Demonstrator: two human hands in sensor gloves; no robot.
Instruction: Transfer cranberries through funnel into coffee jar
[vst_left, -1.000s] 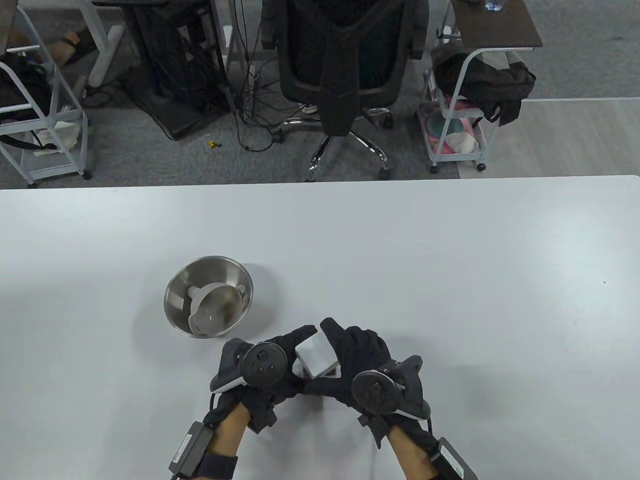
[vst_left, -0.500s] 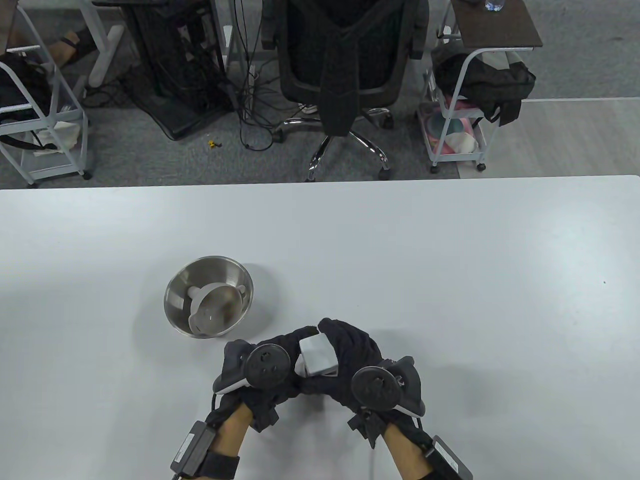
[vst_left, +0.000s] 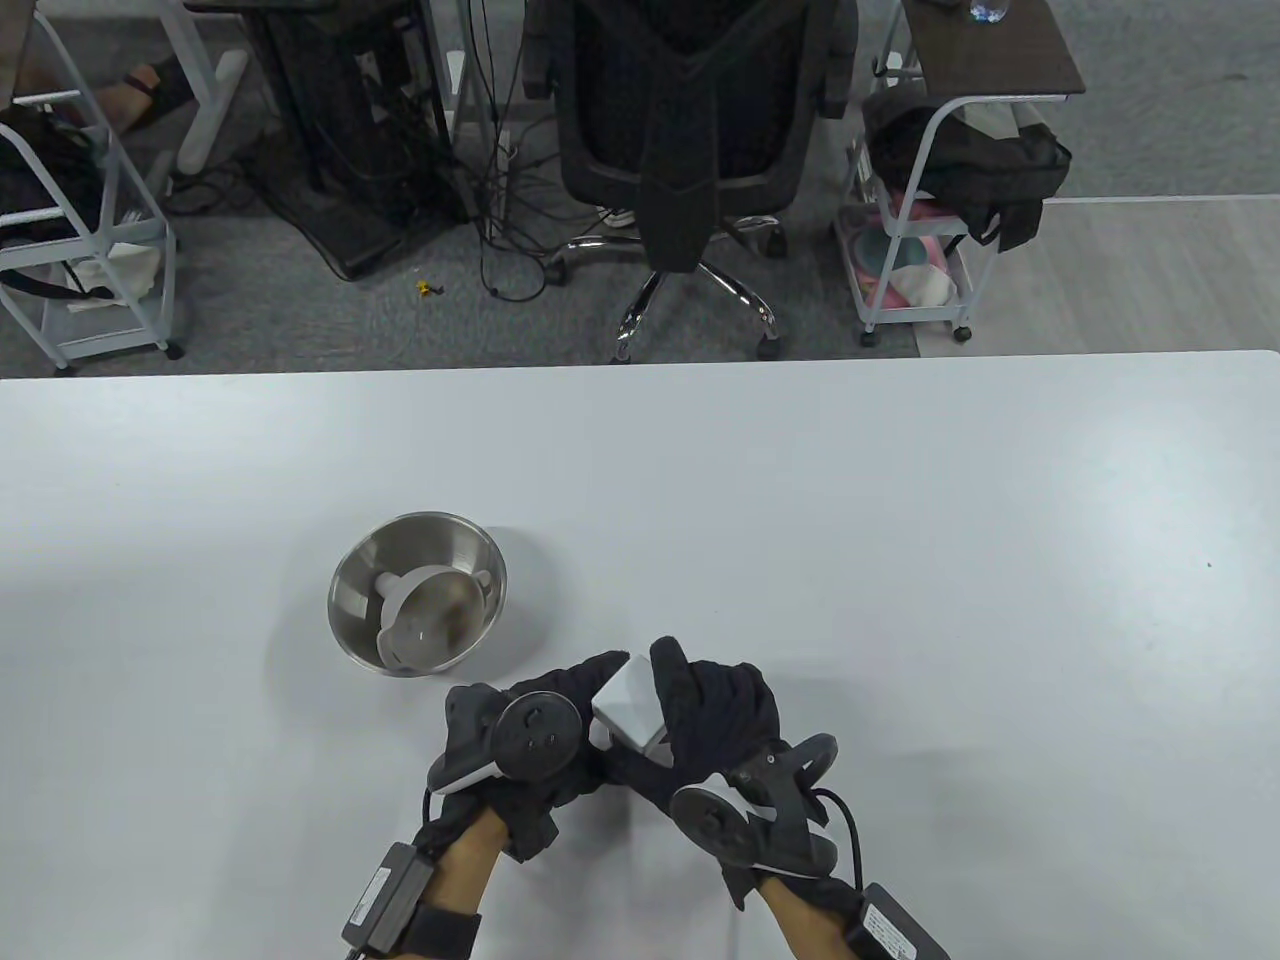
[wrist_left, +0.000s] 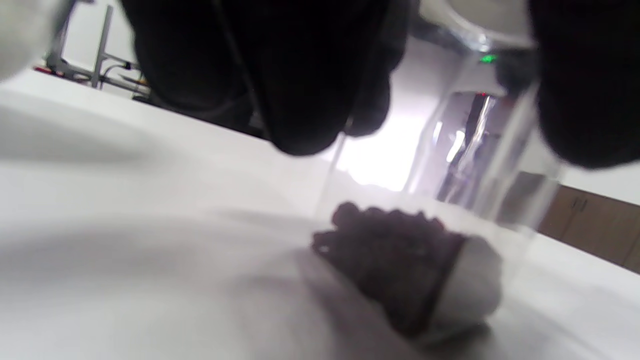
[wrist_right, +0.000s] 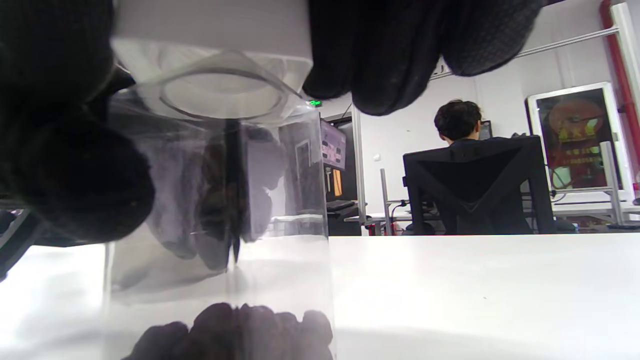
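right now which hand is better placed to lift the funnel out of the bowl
Probably the left hand. It is nearer the bowl, where the funnel lies, while the right hand covers the jar's white lid. The left hand holds the jar's body too, so it must first let go.

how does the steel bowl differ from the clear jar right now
The steel bowl is round, opaque metal; the clear jar is transparent with straight walls and a white lid.
The bowl stands free on the table, untouched; the jar is held between the left hand and right hand.
The bowl holds the white funnel; the jar holds dark cranberries at its bottom.
Both sit near the table's front edge.
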